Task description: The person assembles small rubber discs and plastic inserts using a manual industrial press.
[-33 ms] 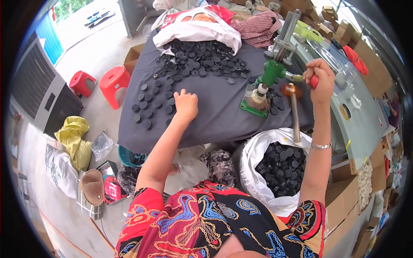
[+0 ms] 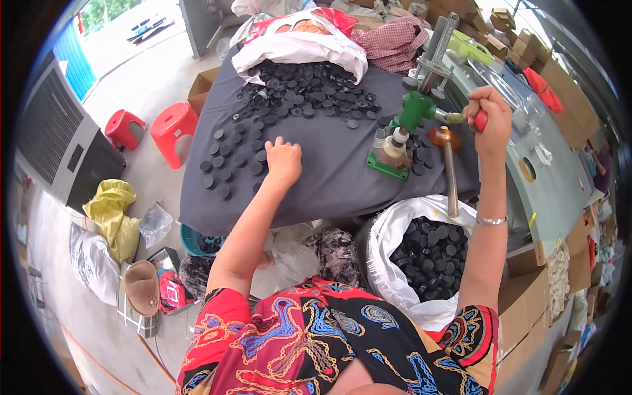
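My right hand [image 2: 494,115] is closed round the red knob [image 2: 481,120] on the lever of a green hand press [image 2: 415,110]. A white round piece sits under the ram, above the press's green base. My left hand [image 2: 284,162] is over the grey-covered table [image 2: 316,184], fingers curled; whatever they hold is hidden. Just left of it lie scattered round black caps [image 2: 240,160]. Beyond is a large heap of black caps [image 2: 303,92], partly spilling from a white and red sack [image 2: 303,49]. A mallet [image 2: 451,174] with an amber head lies right of the press.
An open white sack [image 2: 388,280] full of black caps stands below the table's near right edge. A teal basin [image 2: 191,242] is under the left corner. Red stools [image 2: 173,131] and a large air cooler [image 2: 66,125] stand left; a pale green table [image 2: 553,191] is right.
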`<state>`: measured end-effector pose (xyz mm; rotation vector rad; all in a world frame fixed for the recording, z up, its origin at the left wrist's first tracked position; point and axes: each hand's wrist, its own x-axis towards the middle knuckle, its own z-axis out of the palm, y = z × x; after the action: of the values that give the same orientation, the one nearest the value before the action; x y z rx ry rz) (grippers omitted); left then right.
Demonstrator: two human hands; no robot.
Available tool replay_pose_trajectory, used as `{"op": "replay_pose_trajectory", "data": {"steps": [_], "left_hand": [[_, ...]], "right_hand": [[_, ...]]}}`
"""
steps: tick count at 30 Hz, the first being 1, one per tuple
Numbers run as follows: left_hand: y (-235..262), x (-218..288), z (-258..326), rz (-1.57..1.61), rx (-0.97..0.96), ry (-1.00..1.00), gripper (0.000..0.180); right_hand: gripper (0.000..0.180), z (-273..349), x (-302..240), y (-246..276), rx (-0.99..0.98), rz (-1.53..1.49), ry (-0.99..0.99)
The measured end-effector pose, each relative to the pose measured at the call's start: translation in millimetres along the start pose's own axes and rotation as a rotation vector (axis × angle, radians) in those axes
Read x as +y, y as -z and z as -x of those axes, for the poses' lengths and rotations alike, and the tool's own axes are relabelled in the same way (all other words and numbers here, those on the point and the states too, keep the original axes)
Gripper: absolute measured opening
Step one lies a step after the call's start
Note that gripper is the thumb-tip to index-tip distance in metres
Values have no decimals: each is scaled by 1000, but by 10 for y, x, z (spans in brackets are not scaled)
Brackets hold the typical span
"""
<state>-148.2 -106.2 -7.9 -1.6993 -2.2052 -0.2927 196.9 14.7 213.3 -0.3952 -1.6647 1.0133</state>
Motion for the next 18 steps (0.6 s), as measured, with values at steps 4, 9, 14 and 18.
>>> {"op": "replay_pose_trajectory", "data": {"steps": [4, 9, 14, 18], "left_hand": [[-65, 73, -23, 62, 75, -46, 9], [-70, 356, -84, 269, 174, -32, 20], [-46, 1003, -344, 785, 225, -37, 40], [-7, 1470, -522, 956, 118, -11, 50]], "right_hand": [[22, -123, 2, 12, 1, -80, 13], [23, -141, 8, 31, 8, -96, 24], [23, -141, -1, 21, 1, -104, 36], [24, -140, -12, -18, 4, -84, 31]]}}
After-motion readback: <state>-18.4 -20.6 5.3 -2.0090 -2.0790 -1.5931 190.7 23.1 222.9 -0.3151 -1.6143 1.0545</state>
